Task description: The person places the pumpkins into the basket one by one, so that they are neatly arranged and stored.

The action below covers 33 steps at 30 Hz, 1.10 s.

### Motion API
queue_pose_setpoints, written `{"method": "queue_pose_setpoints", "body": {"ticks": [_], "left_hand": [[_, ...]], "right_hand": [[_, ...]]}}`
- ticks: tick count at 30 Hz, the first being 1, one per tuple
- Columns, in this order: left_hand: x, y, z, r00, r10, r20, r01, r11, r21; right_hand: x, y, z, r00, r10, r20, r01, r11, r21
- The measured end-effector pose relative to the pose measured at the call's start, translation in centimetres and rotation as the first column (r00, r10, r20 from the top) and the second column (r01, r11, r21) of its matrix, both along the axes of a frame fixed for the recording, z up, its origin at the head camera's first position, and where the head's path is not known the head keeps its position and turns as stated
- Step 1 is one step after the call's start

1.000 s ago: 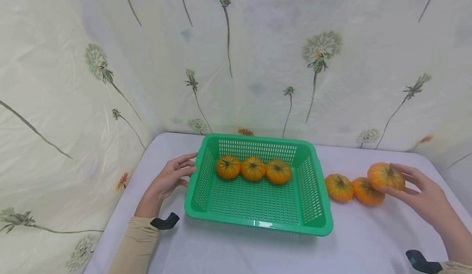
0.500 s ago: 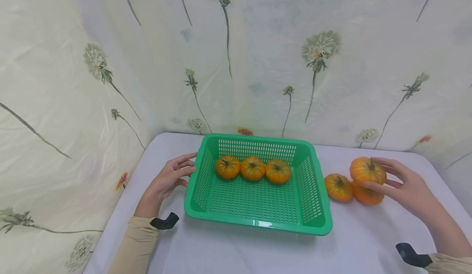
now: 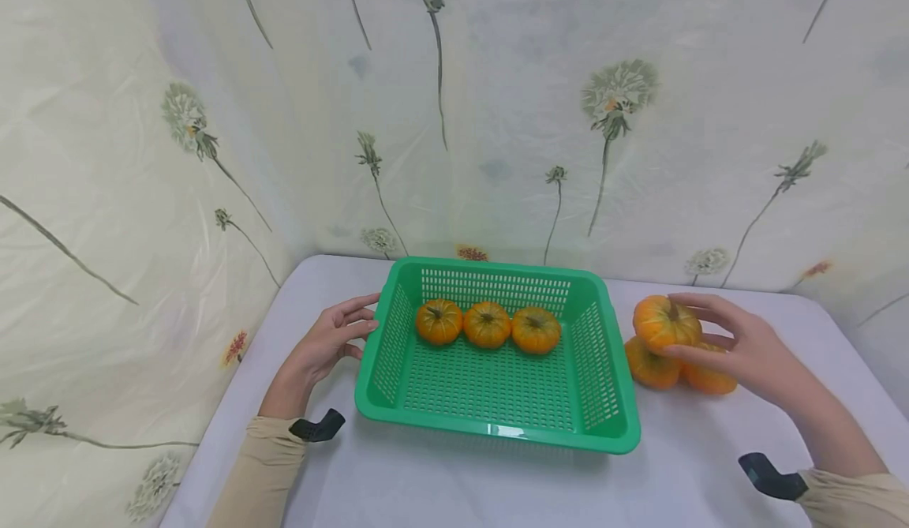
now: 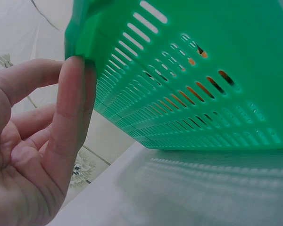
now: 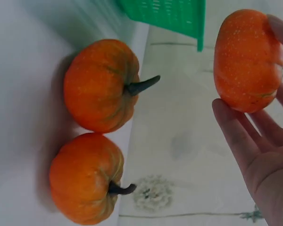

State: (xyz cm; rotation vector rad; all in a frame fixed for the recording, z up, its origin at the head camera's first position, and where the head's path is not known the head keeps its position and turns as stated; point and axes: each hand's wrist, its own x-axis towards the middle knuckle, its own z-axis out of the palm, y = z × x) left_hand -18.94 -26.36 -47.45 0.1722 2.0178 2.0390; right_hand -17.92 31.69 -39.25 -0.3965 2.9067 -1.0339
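In the head view, my right hand (image 3: 738, 338) holds an orange pumpkin (image 3: 666, 323), thumb and fingertips on its sides. The right wrist view has this pumpkin (image 5: 247, 61) raised off the table, its stem turned toward the palm. Two more pumpkins sit below it side by side: one (image 3: 649, 368) partly covered by the held one, the other (image 3: 710, 374) partly behind the hand. My left hand (image 3: 335, 338) touches the left rim of a green plastic basket (image 3: 497, 433) with relaxed fingers. In the left wrist view the fingertips (image 4: 74, 66) meet the basket's rim.
Three small pumpkins (image 3: 487, 325) stand in a row toward the back of the basket. A white-covered table (image 3: 426, 488) lies underneath. Flower-printed cloth (image 3: 497, 117) hangs behind and at the left.
My right hand has carried the held pumpkin leftward, from above the right-hand table pumpkin to above the left-hand one, nearer the basket. The left hand and basket have stayed put.
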Motion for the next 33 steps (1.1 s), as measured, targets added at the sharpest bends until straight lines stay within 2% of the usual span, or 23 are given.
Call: {"method": "queue_pose_setpoints", "body": {"ticks": [6, 11, 15, 20, 24, 33], "left_hand": [[0.1, 0.0, 0.2, 1.0, -0.001, 0.005, 0.001, 1.0, -0.002], [0.1, 0.1, 0.3, 1.0, 0.001, 0.009, -0.001, 1.0, 0.001], [0.1, 0.1, 0.2, 1.0, 0.002, 0.009, -0.002, 1.0, 0.005], [0.0, 0.1, 0.0, 1.0, 0.006, 0.008, -0.006, 1.0, 0.006], [0.0, 0.0, -0.1, 1.0, 0.008, 0.006, -0.008, 1.0, 0.003], [0.1, 0.0, 0.1, 1.0, 0.009, 0.01, -0.009, 1.0, -0.001]], "right_hand": [[-0.2, -1.9, 0.6, 0.997, 0.082, -0.012, -0.083, 0.996, -0.039], [-0.5, -3.8, 1.3, 0.986, 0.167, -0.027, -0.168, 0.985, -0.03], [-0.7, -5.3, 1.8, 0.976, 0.218, 0.001, -0.218, 0.976, -0.016], [-0.9, -7.4, 2.4, 0.958, 0.283, 0.041, -0.282, 0.959, -0.015], [-1.2, -9.1, 2.7, 0.938, 0.344, 0.04, -0.343, 0.939, -0.018], [-1.8, -11.9, 2.8, 0.903, 0.424, 0.061, -0.423, 0.905, -0.033]]}}
